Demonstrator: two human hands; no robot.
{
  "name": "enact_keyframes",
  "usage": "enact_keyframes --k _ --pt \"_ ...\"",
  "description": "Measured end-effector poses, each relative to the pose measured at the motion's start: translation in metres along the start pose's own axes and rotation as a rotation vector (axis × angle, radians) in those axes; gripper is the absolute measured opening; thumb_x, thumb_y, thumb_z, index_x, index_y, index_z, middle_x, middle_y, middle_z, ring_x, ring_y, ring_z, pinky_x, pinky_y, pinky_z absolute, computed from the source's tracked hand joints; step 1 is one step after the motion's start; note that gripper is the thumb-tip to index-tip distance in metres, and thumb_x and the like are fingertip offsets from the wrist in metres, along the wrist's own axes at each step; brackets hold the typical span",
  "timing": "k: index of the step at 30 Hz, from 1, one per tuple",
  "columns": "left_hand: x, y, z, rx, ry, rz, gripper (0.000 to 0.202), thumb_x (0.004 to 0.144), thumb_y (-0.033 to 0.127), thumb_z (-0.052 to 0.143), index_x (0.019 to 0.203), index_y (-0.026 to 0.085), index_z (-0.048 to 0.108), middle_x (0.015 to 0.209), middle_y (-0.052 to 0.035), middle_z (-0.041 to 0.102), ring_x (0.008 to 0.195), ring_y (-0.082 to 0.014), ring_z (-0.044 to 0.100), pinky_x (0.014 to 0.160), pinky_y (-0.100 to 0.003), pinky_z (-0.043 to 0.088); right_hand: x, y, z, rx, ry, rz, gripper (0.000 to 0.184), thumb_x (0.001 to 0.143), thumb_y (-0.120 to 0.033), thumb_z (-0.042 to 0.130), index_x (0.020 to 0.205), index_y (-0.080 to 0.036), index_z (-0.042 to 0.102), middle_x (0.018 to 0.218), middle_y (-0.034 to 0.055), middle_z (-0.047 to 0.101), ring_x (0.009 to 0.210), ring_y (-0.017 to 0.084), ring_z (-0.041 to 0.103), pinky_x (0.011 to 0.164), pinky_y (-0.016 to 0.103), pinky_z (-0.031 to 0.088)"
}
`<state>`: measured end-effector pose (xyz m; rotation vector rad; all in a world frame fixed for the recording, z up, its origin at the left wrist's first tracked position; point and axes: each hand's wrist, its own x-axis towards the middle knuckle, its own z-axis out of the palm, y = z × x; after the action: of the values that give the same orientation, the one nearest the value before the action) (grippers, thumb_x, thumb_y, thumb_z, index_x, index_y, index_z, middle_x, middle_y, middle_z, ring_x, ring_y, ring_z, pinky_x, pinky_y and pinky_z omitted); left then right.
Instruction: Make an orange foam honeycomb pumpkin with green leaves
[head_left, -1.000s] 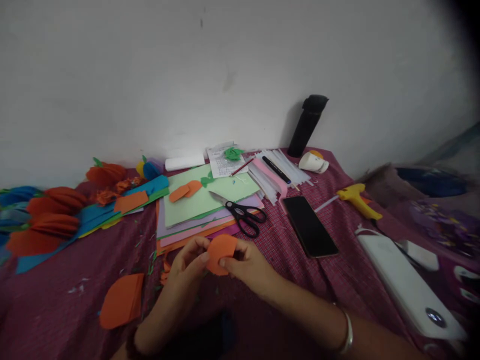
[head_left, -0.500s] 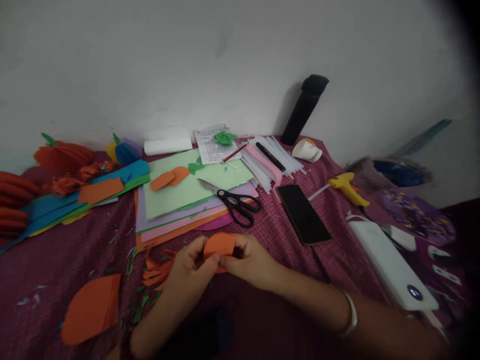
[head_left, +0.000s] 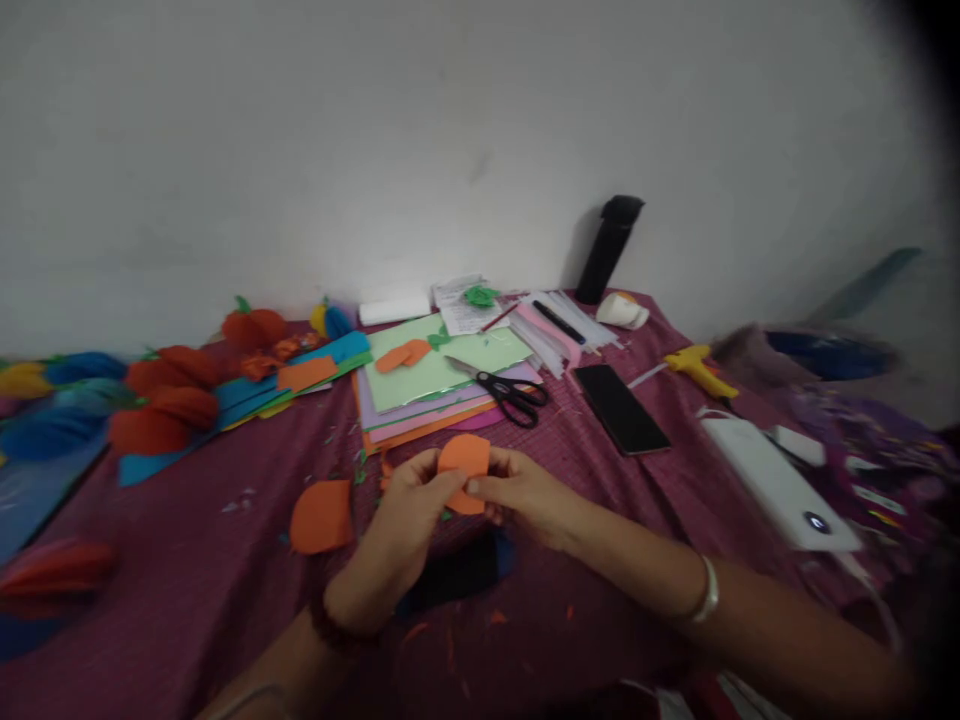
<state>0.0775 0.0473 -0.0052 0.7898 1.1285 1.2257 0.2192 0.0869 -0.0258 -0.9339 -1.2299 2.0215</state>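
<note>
Between my two hands is a rounded orange paper piece. My left hand pinches its left side, thumb on the front face. From the other side my right hand grips the lower right edge between thumb and fingers. A stack of similar orange paper cutouts lies on the cloth left of my left hand. Beyond my hands, black-handled scissors rest with their blades on the pile of coloured paper. Two small orange cutouts lie on the top green sheet.
A phone, a white power bank and a yellow glue gun are on the right. Glue sticks and a black bottle sit at the back. Paper pumpkins crowd the left, and scraps dot the cloth.
The view has shifted left and pulled back, showing more paper pumpkins. The orange piece between my hands now looks flatter and more upright; both hands still hold it.
</note>
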Motion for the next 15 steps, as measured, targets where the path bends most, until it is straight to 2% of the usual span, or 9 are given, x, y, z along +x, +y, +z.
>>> enact_keyframes --k 2,4,6,8,11,15 --pt "-0.009 -0.003 -0.007 0.016 0.051 0.024 0.020 0.065 0.024 0.071 0.082 0.014 0.070 0.076 -0.0017 0.069 0.065 -0.0139 0.059 0.064 -0.026 0.047 -0.001 0.003 0.010 -0.027 -0.008 -0.012 0.037 0.064 -0.029 0.078 0.097 -0.015 0.069 0.070 -0.0028 0.065 0.047 0.004 0.045 0.045 0.018 0.035" --pt "-0.014 -0.005 -0.014 0.048 0.070 0.023 0.018 0.064 0.024 0.071 0.079 0.014 0.070 0.074 -0.0009 0.067 0.065 -0.0130 0.057 0.064 -0.025 0.046 0.000 0.006 0.016 -0.046 -0.040 -0.051 0.033 0.065 -0.023 0.075 0.096 -0.016 0.070 0.080 -0.0009 0.069 0.059 0.007 0.054 0.055 0.019 0.042" --pt "-0.017 -0.003 -0.023 0.081 0.055 0.000 0.016 0.061 0.023 0.073 0.073 0.014 0.068 0.068 0.0002 0.064 0.061 -0.0120 0.054 0.061 -0.024 0.044 0.002 0.008 0.019 -0.071 -0.072 -0.070 0.030 0.064 -0.018 0.071 0.095 -0.016 0.070 0.087 0.0001 0.071 0.072 0.011 0.061 0.069 0.024 0.048" --pt "-0.019 0.001 -0.031 0.112 0.016 -0.030 0.015 0.060 0.023 0.074 0.066 0.014 0.064 0.062 0.0021 0.060 0.056 -0.0102 0.050 0.056 -0.022 0.040 0.003 0.009 0.020 -0.116 -0.099 -0.067 0.029 0.065 -0.015 0.067 0.093 -0.017 0.069 0.088 0.0001 0.071 0.078 0.013 0.062 0.077 0.027 0.048" --pt "-0.018 0.002 -0.043 0.193 -0.045 -0.064 0.016 0.060 0.023 0.075 0.062 0.015 0.060 0.058 0.0039 0.056 0.054 -0.0088 0.047 0.053 -0.019 0.036 0.002 0.011 0.020 -0.184 -0.130 -0.074 0.027 0.066 -0.012 0.060 0.092 -0.016 0.068 0.086 -0.0002 0.069 0.077 0.013 0.061 0.077 0.028 0.048" --pt "-0.015 -0.007 -0.052 0.230 -0.058 -0.100 0.013 0.068 0.026 0.073 0.069 0.016 0.065 0.066 0.0010 0.063 0.061 -0.0119 0.055 0.060 -0.022 0.045 0.002 0.013 0.019 -0.160 -0.139 -0.072 0.024 0.068 -0.016 0.062 0.092 -0.015 0.063 0.085 -0.0001 0.065 0.075 0.012 0.059 0.075 0.027 0.047"
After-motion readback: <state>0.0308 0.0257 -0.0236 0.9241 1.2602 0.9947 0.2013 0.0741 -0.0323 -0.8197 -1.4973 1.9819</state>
